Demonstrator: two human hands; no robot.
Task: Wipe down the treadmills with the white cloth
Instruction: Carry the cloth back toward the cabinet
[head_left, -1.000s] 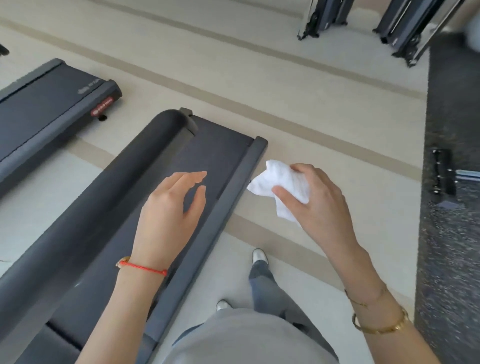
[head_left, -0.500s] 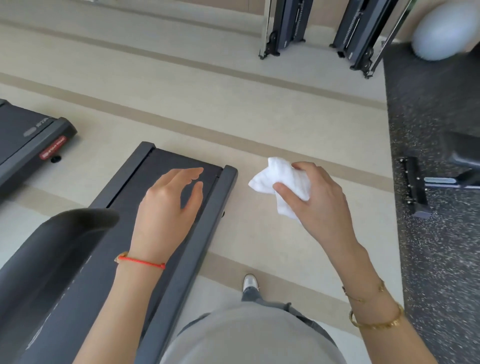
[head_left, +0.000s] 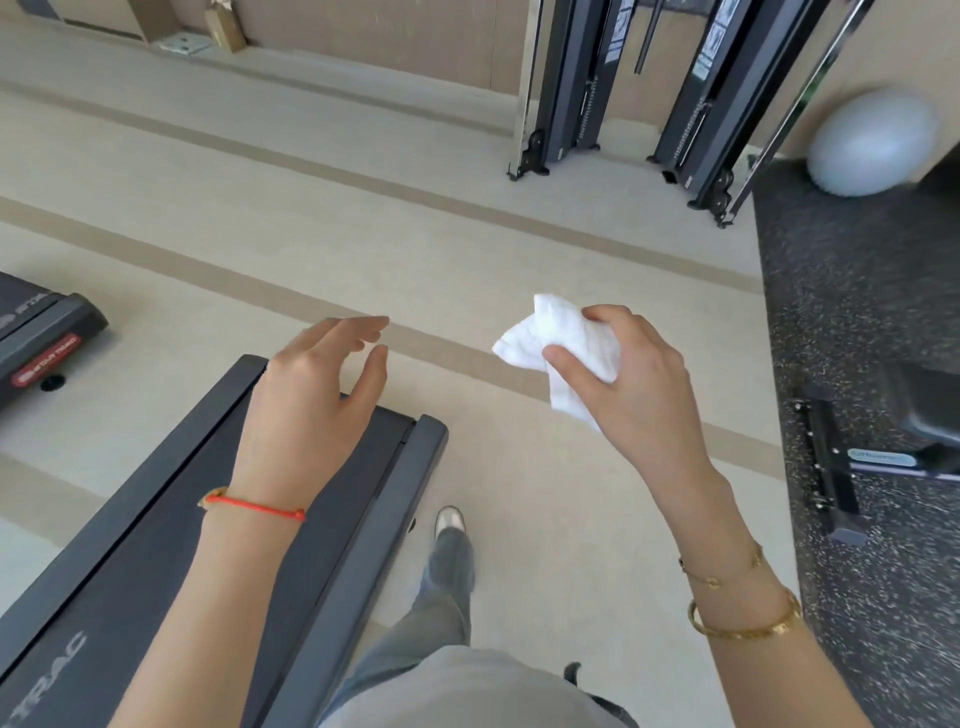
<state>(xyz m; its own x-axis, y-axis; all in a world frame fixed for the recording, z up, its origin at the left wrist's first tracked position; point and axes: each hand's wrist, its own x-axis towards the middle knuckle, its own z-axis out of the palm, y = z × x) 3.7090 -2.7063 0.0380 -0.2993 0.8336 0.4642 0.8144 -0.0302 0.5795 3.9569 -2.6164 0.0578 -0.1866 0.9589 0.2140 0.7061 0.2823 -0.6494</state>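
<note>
Pinching the bunched white cloth (head_left: 563, 351) ready for wiping, the right hand (head_left: 628, 379) hovers beside the treadmill (head_left: 156, 519) while the left hand (head_left: 311, 400) floats above it, fingers loose and empty.

Treadmill (head_left: 156, 545) at lower left, second treadmill (head_left: 47, 332) further left, cloth (head_left: 561, 348) to its right

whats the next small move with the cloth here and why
Probably bring the right hand left and down to the treadmill: it grips the bunched cloth in the air over bare floor, off the deck's right rail, while the left hand hovers open above the deck.
</note>
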